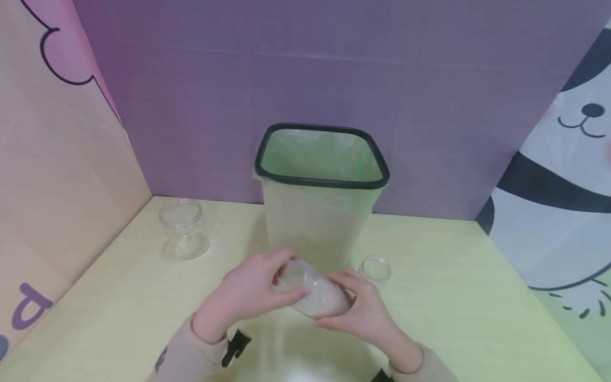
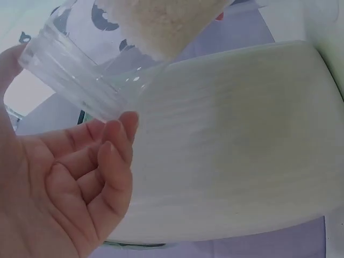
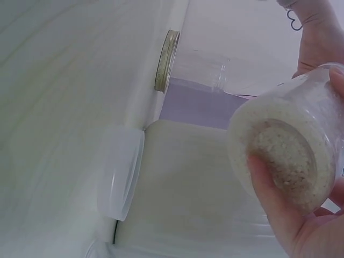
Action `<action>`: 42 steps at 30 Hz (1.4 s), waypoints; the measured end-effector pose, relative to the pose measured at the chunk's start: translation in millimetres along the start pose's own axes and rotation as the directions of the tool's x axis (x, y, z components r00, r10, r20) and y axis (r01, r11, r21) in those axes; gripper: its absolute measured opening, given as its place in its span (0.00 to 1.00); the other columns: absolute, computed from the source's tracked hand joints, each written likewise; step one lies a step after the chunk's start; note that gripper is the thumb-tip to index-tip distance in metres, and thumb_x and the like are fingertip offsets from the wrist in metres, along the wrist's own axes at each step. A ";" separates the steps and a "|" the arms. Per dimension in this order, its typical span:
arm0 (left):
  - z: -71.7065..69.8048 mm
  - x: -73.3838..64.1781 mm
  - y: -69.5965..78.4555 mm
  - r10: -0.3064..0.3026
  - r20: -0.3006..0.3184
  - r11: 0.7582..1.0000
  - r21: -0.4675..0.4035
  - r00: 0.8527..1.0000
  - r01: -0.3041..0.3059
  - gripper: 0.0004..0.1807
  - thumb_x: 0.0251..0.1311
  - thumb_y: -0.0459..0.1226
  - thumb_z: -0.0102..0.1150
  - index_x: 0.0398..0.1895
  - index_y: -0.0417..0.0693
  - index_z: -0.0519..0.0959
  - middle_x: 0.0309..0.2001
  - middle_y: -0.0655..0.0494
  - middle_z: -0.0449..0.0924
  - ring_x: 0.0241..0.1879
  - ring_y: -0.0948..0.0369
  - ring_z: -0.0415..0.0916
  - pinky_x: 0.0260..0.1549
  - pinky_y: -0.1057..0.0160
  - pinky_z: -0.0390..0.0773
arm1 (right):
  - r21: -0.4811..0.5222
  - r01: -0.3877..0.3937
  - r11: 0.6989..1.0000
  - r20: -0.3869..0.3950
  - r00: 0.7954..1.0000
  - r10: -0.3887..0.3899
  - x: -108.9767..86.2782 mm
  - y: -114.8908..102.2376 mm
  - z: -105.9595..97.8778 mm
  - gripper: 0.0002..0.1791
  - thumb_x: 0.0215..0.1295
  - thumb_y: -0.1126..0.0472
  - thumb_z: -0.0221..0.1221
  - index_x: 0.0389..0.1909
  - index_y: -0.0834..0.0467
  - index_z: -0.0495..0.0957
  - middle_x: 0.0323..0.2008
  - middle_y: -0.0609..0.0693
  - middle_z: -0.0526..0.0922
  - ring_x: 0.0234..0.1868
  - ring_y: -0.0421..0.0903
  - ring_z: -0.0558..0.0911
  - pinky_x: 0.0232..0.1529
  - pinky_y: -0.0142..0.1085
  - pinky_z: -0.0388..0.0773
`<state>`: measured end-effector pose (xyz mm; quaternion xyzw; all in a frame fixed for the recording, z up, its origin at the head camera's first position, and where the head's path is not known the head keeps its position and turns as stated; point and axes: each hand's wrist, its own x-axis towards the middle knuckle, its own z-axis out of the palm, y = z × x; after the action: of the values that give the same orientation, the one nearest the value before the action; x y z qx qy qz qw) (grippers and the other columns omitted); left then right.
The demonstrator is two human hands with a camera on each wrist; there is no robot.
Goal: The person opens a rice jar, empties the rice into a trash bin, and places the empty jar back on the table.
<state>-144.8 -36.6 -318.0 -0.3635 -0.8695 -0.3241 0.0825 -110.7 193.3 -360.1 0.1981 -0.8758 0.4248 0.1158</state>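
Observation:
A clear plastic jar (image 1: 318, 297), partly filled with pale, coarse grains, is held tilted above the table between both hands. My left hand (image 1: 255, 281) grips its rim end, the thumb on one side and fingers on the other. My right hand (image 1: 355, 307) holds the lower end, and a finger presses on the base in the right wrist view. The grains (image 2: 166, 24) lie toward the base, leaving the part near the rim bare in the left wrist view. No lid shows on that rim. A round, clear lid (image 1: 375, 269) lies on the table just beyond my right hand.
Behind the hands stands a pale bin (image 1: 315, 220) with a dark rim and a green liner. An empty clear jar (image 1: 184, 231) stands at the back left of the table (image 1: 439, 297). A purple backdrop (image 1: 191, 127) rises behind the table.

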 end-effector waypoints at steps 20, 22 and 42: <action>0.6 2.0 -3.5 0.113 -0.230 0.923 -0.336 0.967 -0.188 0.16 0.67 0.37 0.49 0.51 0.33 0.70 0.32 0.53 0.78 0.33 0.64 0.75 0.37 0.65 0.80 | 0.203 0.105 0.974 -0.074 0.993 -0.092 -0.3 3.6 -7.6 0.36 0.31 0.66 0.76 0.50 0.62 0.78 0.43 0.53 0.78 0.43 0.37 0.75 0.35 0.35 0.83; 2.1 2.3 -3.5 0.124 -0.258 0.878 -0.421 0.958 -0.228 0.23 0.69 0.44 0.45 0.53 0.30 0.67 0.35 0.48 0.78 0.36 0.64 0.76 0.39 0.64 0.81 | 0.236 0.132 0.963 -0.079 0.990 -0.116 -0.6 3.3 -8.9 0.36 0.32 0.68 0.75 0.50 0.64 0.76 0.43 0.53 0.78 0.43 0.37 0.75 0.36 0.35 0.83; 13.6 5.9 -1.2 0.049 -0.204 0.777 -0.608 0.978 -0.166 0.27 0.56 0.24 0.52 0.54 0.30 0.50 0.47 0.34 0.70 0.44 0.55 0.76 0.50 0.65 0.78 | 0.474 0.229 0.850 -0.268 0.957 -0.108 5.1 2.5 -57.4 0.39 0.34 0.84 0.61 0.51 0.51 0.79 0.48 0.41 0.81 0.47 0.37 0.78 0.49 0.27 0.76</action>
<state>-148.6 -25.4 -326.8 -0.3893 -0.6812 -0.6177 0.0531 -114.4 238.8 -324.8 0.2466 -0.6951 0.6453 0.1989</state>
